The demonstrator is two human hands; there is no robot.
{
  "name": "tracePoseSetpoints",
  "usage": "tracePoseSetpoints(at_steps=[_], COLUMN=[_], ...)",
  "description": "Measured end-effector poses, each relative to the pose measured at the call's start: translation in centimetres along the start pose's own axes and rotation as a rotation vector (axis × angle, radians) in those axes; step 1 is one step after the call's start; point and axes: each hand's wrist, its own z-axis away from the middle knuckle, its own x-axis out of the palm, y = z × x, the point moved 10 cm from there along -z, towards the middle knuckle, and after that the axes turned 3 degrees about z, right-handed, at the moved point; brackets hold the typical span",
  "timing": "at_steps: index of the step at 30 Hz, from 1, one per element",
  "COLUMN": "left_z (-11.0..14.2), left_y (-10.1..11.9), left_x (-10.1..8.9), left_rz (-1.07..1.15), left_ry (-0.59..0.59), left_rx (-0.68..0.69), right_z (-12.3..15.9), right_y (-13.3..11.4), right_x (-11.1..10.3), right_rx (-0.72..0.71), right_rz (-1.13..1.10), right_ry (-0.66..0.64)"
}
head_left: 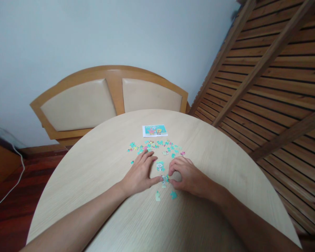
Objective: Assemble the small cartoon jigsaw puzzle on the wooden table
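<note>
My right hand pinches a small teal puzzle piece between thumb and forefinger, against the right side of some joined pieces. My left hand lies on the table with fingers apart, its thumb tip at the left edge of those joined pieces. Just above them is a joined patch with a cartoon face. Below sit two loose pieces, a pale green one on the left and a teal one on the right. Whether the pinched piece is locked in, I cannot tell.
Several loose puzzle pieces are scattered beyond my hands. Behind them lies a picture sheet with cartoon figures. The round wooden table has a padded bench back at its far side and a slatted wooden panel on the right.
</note>
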Motion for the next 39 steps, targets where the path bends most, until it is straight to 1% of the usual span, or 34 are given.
tracePoseSetpoints(at_steps=[10,16,22,24,39], left_z=[0.0,0.0,0.1,0.1,0.1], left_y=[-0.1,0.0,-0.1,-0.1,-0.1], left_x=[0.0,0.0,0.1,0.0,-0.1], left_rz=[0.013,0.006,0.006,0.007,0.031], left_ry=[-0.002,0.000,-0.005,0.003,0.005], left_rx=[-0.008,0.002,-0.005,-0.004,-0.013], right_z=[-0.3,-0.2,-0.2,-0.3,-0.3], right_y=[-0.3,-0.7,-1.5,-1.7,-2.2], right_x=[0.0,-0.4,0.0,-0.1,-0.2], right_rx=[-0.006,-0.023,-0.107,-0.125,-0.164], right_rz=[0.023,0.033,0.050,0.047,0.079], right_ry=[0.010,0.042,0.014,0.025,0.052])
